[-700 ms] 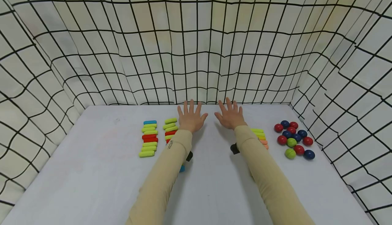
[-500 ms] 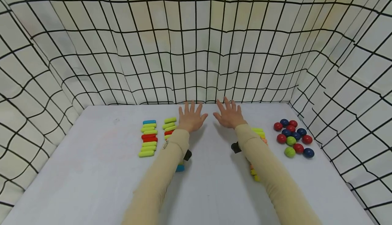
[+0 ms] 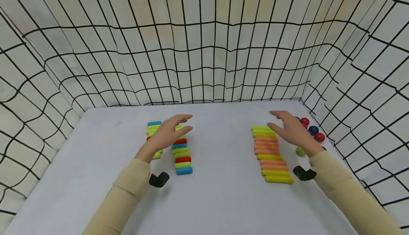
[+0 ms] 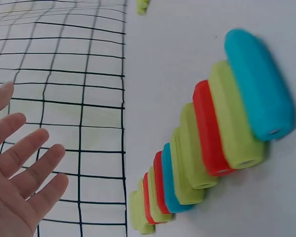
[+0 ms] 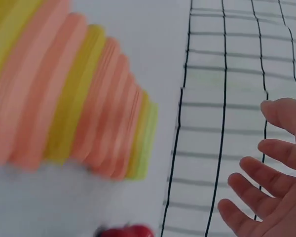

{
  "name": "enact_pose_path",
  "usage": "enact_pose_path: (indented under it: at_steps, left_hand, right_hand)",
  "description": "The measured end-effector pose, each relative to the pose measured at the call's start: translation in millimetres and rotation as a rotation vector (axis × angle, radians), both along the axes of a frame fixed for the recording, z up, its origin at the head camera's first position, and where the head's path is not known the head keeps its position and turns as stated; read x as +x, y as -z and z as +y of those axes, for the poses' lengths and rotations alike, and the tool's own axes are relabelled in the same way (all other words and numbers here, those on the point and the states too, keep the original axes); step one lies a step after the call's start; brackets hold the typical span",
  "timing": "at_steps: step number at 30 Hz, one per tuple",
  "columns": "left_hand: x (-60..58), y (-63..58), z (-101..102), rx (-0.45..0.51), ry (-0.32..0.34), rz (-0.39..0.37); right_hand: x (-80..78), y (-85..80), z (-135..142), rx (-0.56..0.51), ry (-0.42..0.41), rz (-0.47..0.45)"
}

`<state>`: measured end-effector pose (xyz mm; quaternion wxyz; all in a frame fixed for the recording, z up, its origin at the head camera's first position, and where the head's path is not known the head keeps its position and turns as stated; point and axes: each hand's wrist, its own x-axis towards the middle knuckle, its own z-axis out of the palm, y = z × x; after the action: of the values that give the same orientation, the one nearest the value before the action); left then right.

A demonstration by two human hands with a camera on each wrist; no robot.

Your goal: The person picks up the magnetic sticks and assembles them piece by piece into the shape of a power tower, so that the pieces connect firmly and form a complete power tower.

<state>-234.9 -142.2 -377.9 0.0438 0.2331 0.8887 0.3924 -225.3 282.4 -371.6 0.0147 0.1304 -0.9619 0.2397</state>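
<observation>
My left hand (image 3: pixel 166 132) is held above the two left columns of short, rounded sticks, fingers extended and holding nothing. The nearer column, with a blue stick (image 3: pixel 184 170) at its front end, mixes blue, red and lime green; my hand hides part of the farther one. In the left wrist view the spread fingers (image 4: pixel 29 155) show against the net. My right hand (image 3: pixel 293 130), likewise bare, hovers between the column of orange sticks (image 3: pixel 266 147) and yellow sticks (image 3: pixel 279 179) and the balls. Its fingers (image 5: pixel 259 170) are spread in the right wrist view.
Red balls (image 3: pixel 319 137), dark blue balls (image 3: pixel 314 129) and a lime ball (image 3: pixel 300 151) lie at the right, partly behind my right hand. A black net (image 3: pixel 214 47) over white cloth surrounds the back and sides of the white table (image 3: pixel 220 199).
Both hands have drawn apart from near the back middle, the left one leftward and the right one rightward, both a little nearer. They have turned sideways, and the middle stick columns are now uncovered.
</observation>
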Motion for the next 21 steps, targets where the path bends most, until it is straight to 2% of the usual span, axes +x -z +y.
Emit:
enact_pose_path:
  at_steps: [4, 8, 11, 15, 18, 21]
  left_hand:
    - [17.1, 6.6, -12, 0.120, -0.001, -0.053]
    - [30.9, 16.9, -18, 0.167, 0.004, -0.066]
    - [42.3, 26.5, -23, 0.179, 0.036, -0.075]
    - [56.1, 41.2, -29, 0.165, 0.122, -0.105]
    - [61.5, 50.9, -33, 0.146, 0.185, -0.124]
    - [63.0, 58.4, -34, 0.137, 0.210, -0.146]
  right_hand:
    - [25.8, 3.2, 31, -0.036, 0.097, 0.058]
    - [42.5, 11.1, 52, -0.073, 0.168, 0.076]
    - [51.4, 19.8, 68, -0.095, 0.213, 0.074]
    - [59.6, 35.2, 88, -0.116, 0.272, 0.077]
    - [61.5, 45.6, 101, -0.138, 0.314, 0.048]
    - [62.4, 53.3, 113, -0.142, 0.359, 0.000]
